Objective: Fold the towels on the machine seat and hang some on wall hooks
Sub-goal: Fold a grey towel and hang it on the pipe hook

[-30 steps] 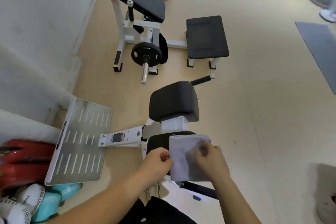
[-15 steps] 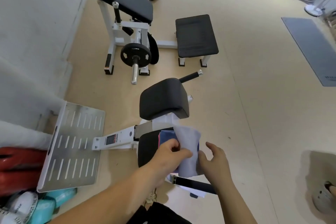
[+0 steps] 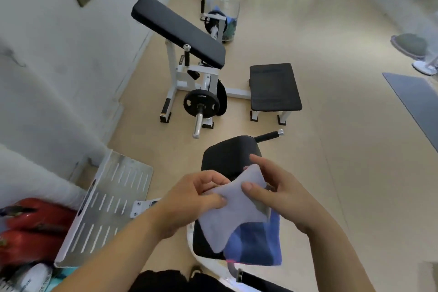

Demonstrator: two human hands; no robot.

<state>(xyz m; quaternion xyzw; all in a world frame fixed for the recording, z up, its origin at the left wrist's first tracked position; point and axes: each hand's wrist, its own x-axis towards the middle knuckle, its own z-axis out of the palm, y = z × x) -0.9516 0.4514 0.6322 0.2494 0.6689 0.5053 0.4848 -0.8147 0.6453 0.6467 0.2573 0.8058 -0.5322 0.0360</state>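
Above the machine seat [image 3: 201, 242] my left hand [image 3: 189, 201] and right hand [image 3: 284, 194] pinch the grey towel [image 3: 237, 216], stretched crosswise between them.

Both bare forearms reach forward from below, left hand [image 3: 196, 199] pinching the towel [image 3: 237, 216] between thumb and curled fingers, right hand [image 3: 284, 194] just beside it pinching the same towel, thumb on top, fingers behind.
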